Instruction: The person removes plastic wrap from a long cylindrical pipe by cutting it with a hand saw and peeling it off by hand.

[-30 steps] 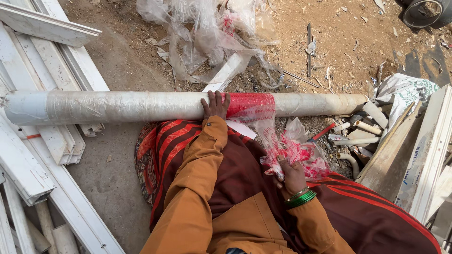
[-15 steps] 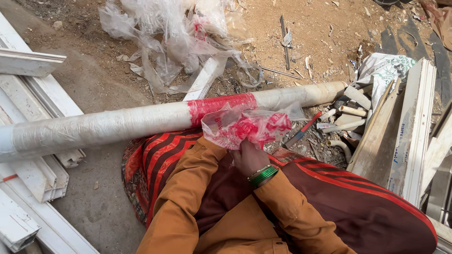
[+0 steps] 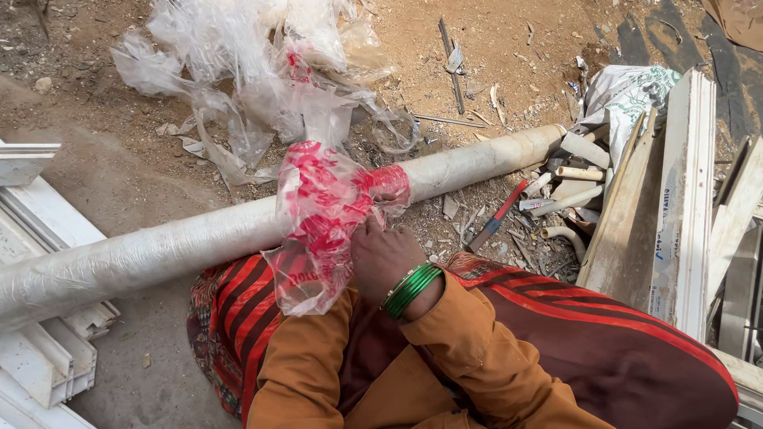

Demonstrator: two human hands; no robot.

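Right hand (image 3: 381, 254) fingers clamping red-printed plastic wrap (image 3: 322, 214) on long pipe (image 3: 199, 238); left hand hidden. Film tearing likely under hard pulling toward 6 o'clock.

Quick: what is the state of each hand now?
Left hand: hidden behind the red-printed plastic wrap, cannot be told.
Right hand: closed, holding that wrap.

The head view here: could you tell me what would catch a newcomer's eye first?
Most striking is the red-printed clear plastic sheet at the centre, gripped by the right hand and draped over the long pale pipe that runs across the ground. Green bangles ring that wrist, above an orange sleeve. Behind the pipe lies a heap of crumpled clear plastic; white profile strips lean at the right.
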